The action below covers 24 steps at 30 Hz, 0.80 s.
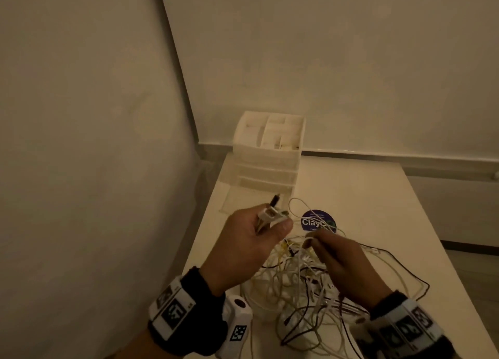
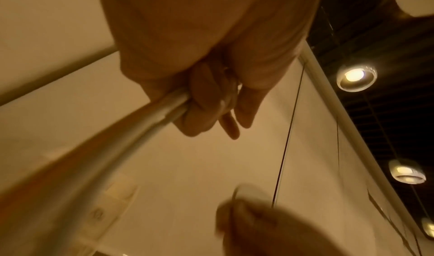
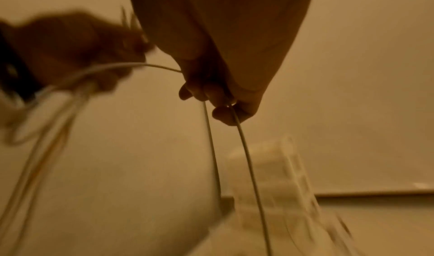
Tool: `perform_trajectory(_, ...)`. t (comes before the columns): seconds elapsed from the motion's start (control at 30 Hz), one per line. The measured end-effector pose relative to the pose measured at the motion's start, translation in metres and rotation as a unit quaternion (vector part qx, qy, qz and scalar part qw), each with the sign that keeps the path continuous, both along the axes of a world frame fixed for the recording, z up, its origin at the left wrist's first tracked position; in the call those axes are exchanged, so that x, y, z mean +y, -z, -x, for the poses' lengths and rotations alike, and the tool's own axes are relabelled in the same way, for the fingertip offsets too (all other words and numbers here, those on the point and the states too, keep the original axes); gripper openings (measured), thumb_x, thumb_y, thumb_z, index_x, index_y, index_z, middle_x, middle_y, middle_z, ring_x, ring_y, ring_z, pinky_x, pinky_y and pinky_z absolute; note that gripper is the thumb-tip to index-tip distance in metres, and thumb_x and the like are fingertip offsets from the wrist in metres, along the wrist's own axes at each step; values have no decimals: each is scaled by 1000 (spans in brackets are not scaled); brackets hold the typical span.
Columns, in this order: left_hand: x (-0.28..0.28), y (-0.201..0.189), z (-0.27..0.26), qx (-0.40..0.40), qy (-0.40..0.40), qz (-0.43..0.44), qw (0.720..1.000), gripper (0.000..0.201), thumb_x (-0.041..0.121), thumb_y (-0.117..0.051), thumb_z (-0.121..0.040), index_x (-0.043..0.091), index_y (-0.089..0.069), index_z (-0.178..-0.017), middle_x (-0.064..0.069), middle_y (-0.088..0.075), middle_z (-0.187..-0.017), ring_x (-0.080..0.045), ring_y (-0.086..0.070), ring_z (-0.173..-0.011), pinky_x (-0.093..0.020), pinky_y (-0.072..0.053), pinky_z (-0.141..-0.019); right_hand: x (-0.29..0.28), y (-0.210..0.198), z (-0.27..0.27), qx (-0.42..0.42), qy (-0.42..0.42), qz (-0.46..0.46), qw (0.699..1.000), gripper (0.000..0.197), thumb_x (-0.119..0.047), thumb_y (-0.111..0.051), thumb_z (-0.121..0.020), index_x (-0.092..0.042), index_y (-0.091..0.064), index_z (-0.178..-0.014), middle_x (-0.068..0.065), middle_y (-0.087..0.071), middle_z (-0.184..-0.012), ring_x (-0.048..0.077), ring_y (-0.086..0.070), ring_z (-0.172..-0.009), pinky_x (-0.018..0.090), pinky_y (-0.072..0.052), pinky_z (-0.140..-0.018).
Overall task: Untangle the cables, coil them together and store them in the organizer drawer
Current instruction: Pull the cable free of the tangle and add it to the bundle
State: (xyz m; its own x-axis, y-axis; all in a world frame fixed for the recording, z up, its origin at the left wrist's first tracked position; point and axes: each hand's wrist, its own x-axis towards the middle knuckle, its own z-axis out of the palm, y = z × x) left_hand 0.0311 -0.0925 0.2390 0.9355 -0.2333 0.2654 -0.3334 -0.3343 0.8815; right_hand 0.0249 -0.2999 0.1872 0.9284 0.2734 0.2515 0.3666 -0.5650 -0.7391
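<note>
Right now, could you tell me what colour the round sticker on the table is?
Dark blue with white lettering, clearest in the head view: round sticker.

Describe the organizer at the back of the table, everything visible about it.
The organizer is a pale, translucent plastic unit standing upright at the table's far left corner, near the wall. Its open top is split into several compartments; stacked drawers sit below, the lowest pulled forward. Neither hand touches it. The contents are too dim to tell.
</note>
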Motion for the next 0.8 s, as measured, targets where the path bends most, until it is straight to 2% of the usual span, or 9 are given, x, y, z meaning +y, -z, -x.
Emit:
perform_trajectory(0.1,-19,4,1,16,-13,-25,999,26,44,-66,-86,34,-58,-63,11,-36,-51,-5,-31,-51,-30,-31,-53,2,-30,-5,-37,-35,15,999,16,-13,-51,-97,-15,-66,-91,-37,-57,-76,-9,-56,-70,6,-37,-60)
perform_trajectory(0.13,-24,5,0,24,-20,-29,999,31,47,-66,-84,34,-55,-59,11,-34,-51,-6,-31,-51,-31,-31,-52,0,-34,-8,-44,-37,21,998,16,-15,-51,-98,-15,-66,-92,-35,-57,-73,-7,-55,-68,8,-37,-59)
perform_trajectory(0.2,-32,6,-2,30,-24,-26,999,35,49,-64,-84,22,-58,-62,9,-34,-53,-8,-32,-52,-36,-32,-53,-6,-37,-13,-57,-29,25,998,16,-19,-52,-98,-16,-67,-96,-26,-56,-67,-3,-54,-64,11,-37,-58)
perform_trajectory(0.33,-38,11,-7,65,11,-1,998,36,34,-65,-87,5,-56,-69,-7,-40,-58,-12,-36,-56,-34,-32,-56,-16,-35,-12,-34,-37,16,999,14,-22,-51,-98,-26,-64,-97,-8,-61,-71,8,-54,-65,21,-43,-59)
perform_trajectory(0.43,-43,4,-2,65,35,-2,997,36,19,-62,-92,12,-46,-60,5,-37,-54,-9,-33,-52,-30,-31,-53,-18,-26,-7,-13,-51,-24,998,19,-20,-50,-98,-35,-58,-89,-11,-57,-66,4,-56,-64,15,-42,-59)
perform_trajectory(0.5,-46,-4,0,85,32,44,995,36,15,-59,-93,16,-46,-60,8,-35,-50,-8,-31,-45,-25,-29,-46,-17,-9,-5,14,-47,-57,997,23,-19,-50,-98,-37,-56,-85,-12,-58,-67,2,-57,-66,11,-41,-62)
perform_trajectory(0.6,-44,-21,-1,136,-3,173,975,29,17,-59,-94,8,-57,-67,5,-31,-44,-11,-23,-37,-25,-18,-42,-14,39,1,61,-30,-65,996,20,-17,-48,-99,-27,-59,-85,-8,-62,-73,5,-58,-70,16,-44,-64)
perform_trajectory(0.7,-35,-36,-3,106,-42,250,961,31,14,-54,-94,9,-59,-65,2,-27,-42,-10,-19,-35,-27,-15,-41,-17,94,2,100,17,-54,993,18,-17,-48,-99,-19,-59,-85,-9,-61,-72,4,-57,-71,16,-41,-62)
perform_trajectory(0.8,-25,-38,1,76,-44,243,966,30,22,-61,-91,14,-62,-62,2,-29,-41,-11,-21,-36,-24,-18,-39,-19,119,-7,96,50,-19,994,27,-15,-50,-98,-29,-52,-76,-13,-56,-68,-2,-54,-68,14,-36,-59)
